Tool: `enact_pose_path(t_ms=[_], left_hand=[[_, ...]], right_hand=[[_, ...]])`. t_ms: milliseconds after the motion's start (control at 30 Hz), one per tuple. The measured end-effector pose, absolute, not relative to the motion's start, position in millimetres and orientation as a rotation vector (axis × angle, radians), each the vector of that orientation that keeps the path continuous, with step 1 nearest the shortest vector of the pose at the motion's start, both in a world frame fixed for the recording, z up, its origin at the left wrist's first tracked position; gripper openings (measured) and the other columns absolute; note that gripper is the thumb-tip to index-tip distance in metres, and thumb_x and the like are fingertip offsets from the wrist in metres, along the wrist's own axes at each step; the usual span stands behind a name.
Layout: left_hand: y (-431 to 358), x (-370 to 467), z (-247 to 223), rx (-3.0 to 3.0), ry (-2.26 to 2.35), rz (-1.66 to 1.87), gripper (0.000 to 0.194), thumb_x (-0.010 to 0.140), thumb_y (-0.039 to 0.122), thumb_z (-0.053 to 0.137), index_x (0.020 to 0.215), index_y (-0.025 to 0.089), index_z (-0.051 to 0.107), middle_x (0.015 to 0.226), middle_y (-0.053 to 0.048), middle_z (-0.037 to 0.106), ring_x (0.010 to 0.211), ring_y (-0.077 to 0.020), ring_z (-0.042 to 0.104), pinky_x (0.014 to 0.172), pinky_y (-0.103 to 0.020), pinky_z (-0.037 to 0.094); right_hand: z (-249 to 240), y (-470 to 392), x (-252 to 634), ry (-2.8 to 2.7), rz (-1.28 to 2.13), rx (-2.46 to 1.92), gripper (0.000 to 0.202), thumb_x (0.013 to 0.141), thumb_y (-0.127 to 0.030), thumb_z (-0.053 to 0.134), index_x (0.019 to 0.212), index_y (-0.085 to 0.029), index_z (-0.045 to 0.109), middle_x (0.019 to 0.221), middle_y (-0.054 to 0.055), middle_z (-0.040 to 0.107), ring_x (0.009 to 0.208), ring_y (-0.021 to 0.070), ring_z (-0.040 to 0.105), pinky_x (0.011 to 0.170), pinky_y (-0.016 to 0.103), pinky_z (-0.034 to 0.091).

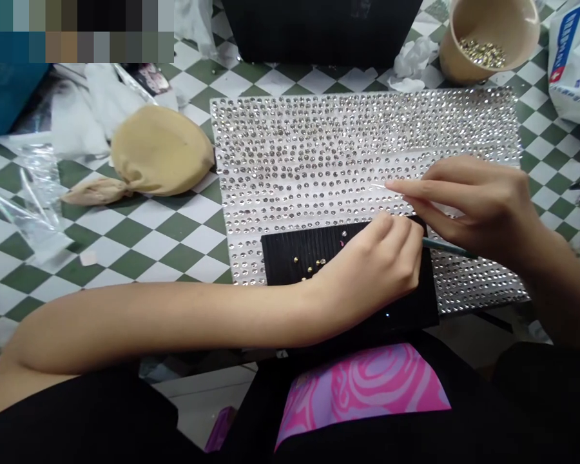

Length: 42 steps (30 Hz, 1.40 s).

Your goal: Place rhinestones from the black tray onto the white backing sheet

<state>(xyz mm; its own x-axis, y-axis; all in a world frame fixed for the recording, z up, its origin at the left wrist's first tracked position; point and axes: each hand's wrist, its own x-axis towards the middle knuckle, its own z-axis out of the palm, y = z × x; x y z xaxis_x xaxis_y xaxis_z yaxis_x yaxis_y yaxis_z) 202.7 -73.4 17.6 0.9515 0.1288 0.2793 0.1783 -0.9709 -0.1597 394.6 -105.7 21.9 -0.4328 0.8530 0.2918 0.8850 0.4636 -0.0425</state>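
Observation:
My left hand (381,254) is closed above a black ridged tray (280,251), its fingers wrapped round a thin teal stick (447,246) that points to the right. My right hand (468,200) pinches a small, pale, pointed piece (377,186) between thumb and forefinger; its kind is too small to make out. Beneath both hands lies a white sheet (290,196) covered in rows of shiny rhinestones, dense at the far side and more widely spaced near the middle. A few loose gold and clear stones (310,269) rest on the tray, partly hidden by my left wrist.
A beige cup (457,64) with rhinestones inside stands at the back right, beside a white packet (577,71). A black box (319,32) is at the back. Left of the sheet lie a tied tan pouch (162,151) and clear plastic bags (33,206) on the checkered tablecloth (169,222).

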Motion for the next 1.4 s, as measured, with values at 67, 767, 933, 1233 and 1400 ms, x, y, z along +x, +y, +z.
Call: enact_pose_path(t_ms=[67,767,933,1233,1400], left_hand=[[-75,202,20,-2.927,-0.237,-0.365,0.023,0.088,0.005,0.039,0.092,0.006,0.062,0.083,-0.007,0.058,0.077,-0.0162,0.056,0.071,-0.027,0.043],[-80,200,21,-2.927,-0.257,-0.390,0.029,0.087,0.005,0.039,0.101,0.002,0.065,0.085,-0.010,0.063,0.077,-0.0168,0.059,0.070,-0.025,0.046],[-80,200,23,-2.941,-0.261,-0.346,0.031,0.087,0.005,0.038,0.104,0.001,0.063,0.085,-0.011,0.064,0.077,-0.0177,0.060,0.069,-0.026,0.046],[-78,193,22,-2.971,-0.229,-0.311,0.035,0.091,0.008,0.035,0.120,0.003,0.055,0.102,-0.013,0.066,0.087,-0.0178,0.063,0.076,-0.025,0.049],[-75,183,15,-2.993,-0.171,-0.376,0.038,0.091,0.011,0.035,0.123,0.001,0.052,0.117,-0.018,0.062,0.107,-0.0217,0.061,0.092,-0.029,0.050]], right_hand=[[20,-104,393,-2.450,-0.150,-1.487,0.026,0.086,-0.017,0.057,0.110,-0.021,0.064,0.076,0.002,0.060,0.069,0.0124,0.053,0.062,0.027,0.040],[25,-103,392,-2.481,-0.168,-1.420,0.024,0.085,-0.015,0.058,0.108,-0.017,0.065,0.075,0.003,0.059,0.068,0.0115,0.051,0.059,0.027,0.038],[22,-102,391,-2.485,-0.139,-1.461,0.022,0.087,-0.018,0.056,0.107,-0.019,0.065,0.074,0.002,0.058,0.068,0.0114,0.050,0.061,0.027,0.038],[20,-101,387,-2.492,-0.152,-1.452,0.022,0.088,-0.019,0.055,0.107,-0.019,0.065,0.073,0.002,0.057,0.066,0.0114,0.050,0.061,0.027,0.039],[19,-102,385,-2.494,-0.129,-1.467,0.023,0.086,-0.018,0.057,0.108,-0.018,0.065,0.074,0.002,0.058,0.068,0.0122,0.051,0.062,0.027,0.040]])
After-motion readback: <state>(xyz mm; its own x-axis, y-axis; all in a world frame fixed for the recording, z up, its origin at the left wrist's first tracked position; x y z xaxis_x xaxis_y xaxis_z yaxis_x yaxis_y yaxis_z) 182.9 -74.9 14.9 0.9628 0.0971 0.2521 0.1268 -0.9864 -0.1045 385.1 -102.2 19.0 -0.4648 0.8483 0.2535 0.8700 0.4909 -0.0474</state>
